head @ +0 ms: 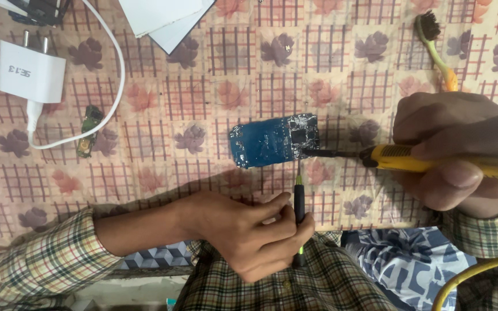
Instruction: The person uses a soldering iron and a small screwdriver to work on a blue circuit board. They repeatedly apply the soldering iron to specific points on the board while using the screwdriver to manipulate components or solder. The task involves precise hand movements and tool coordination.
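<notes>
On the worktop (214, 69), covered by a flowered check cloth, a blue circuit board (274, 141) lies flat near the middle, between your two hands. Your left hand (255, 236) has its grip clenched on a slim black tool (299, 216); the fine metal tip points up and meets the board's lower edge near its right end. Your right hand (462, 150) has its grip wrapped around a yellow soldering iron (433, 161), lying level, with the dark tip touching the silvery, component-crowded right end of the board.

To do this well, keep the black tool pressing lightly so the board cannot slide. Rest your right wrist on the cloth for steadiness. Let only the iron's very tip touch the joint, and keep it off neighbouring parts and off the cloth, which would probably scorch.

Well apart on the left sit a white charger (30, 72) with its cable (116, 75) looping round a small green board (89, 129). A toothbrush (436, 46) lies at upper right, white paper (165, 17) at the top edge. A yellow cord (479, 276) curves past your right sleeve.
</notes>
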